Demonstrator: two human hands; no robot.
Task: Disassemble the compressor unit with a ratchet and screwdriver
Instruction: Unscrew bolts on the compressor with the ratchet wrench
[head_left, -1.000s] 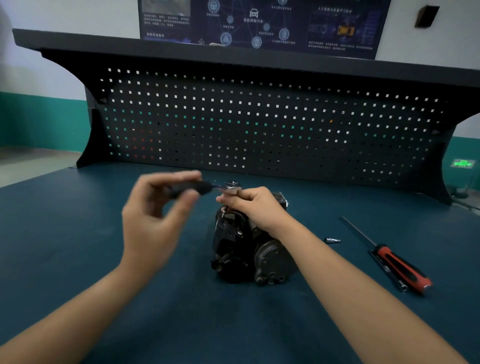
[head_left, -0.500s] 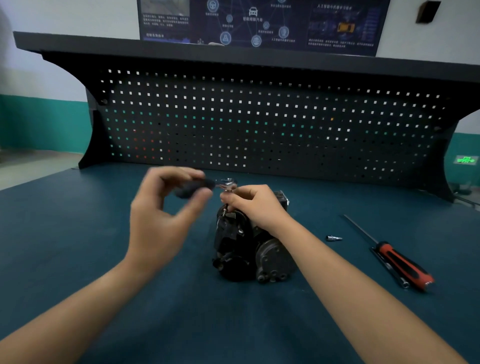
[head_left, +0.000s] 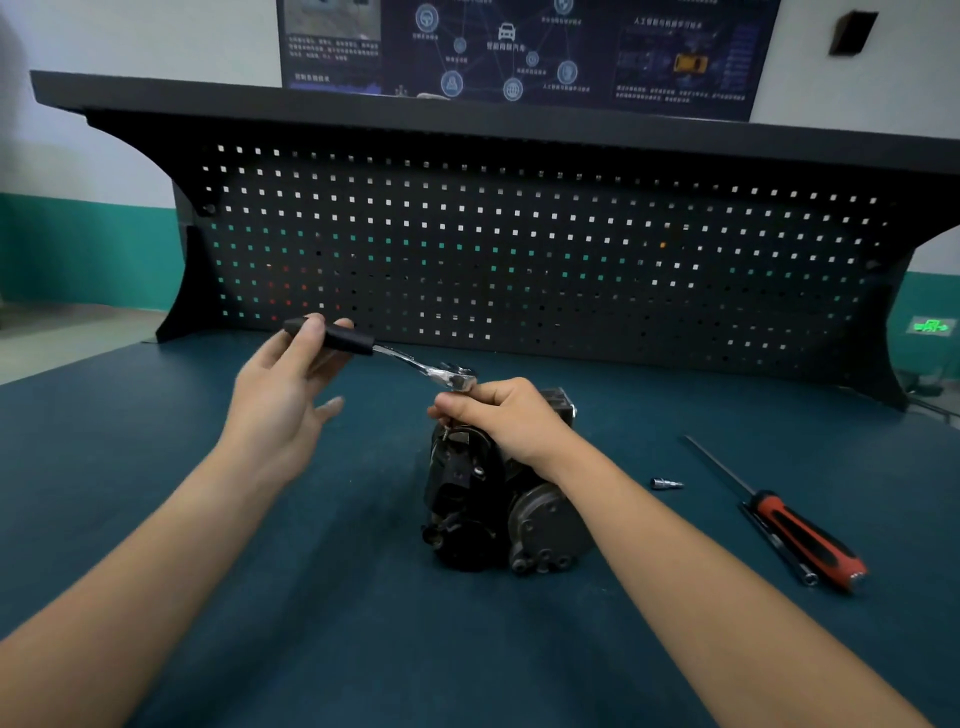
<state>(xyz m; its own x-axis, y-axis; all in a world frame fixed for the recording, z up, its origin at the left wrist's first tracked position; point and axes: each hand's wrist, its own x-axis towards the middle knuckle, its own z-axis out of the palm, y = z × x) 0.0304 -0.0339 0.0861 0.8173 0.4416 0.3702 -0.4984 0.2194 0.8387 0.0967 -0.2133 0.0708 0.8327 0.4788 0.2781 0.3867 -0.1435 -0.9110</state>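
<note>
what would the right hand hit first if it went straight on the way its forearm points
Probably the ratchet: its head sits just above the right hand's knuckles, and its shaft crosses that line. Past it only the pegboard shows. Depth is hard to judge from this one view.

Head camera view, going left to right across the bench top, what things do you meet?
left hand → compressor unit → small metal bit → screwdriver. The ratchet and right hand overlap these, so they are left out.
</note>
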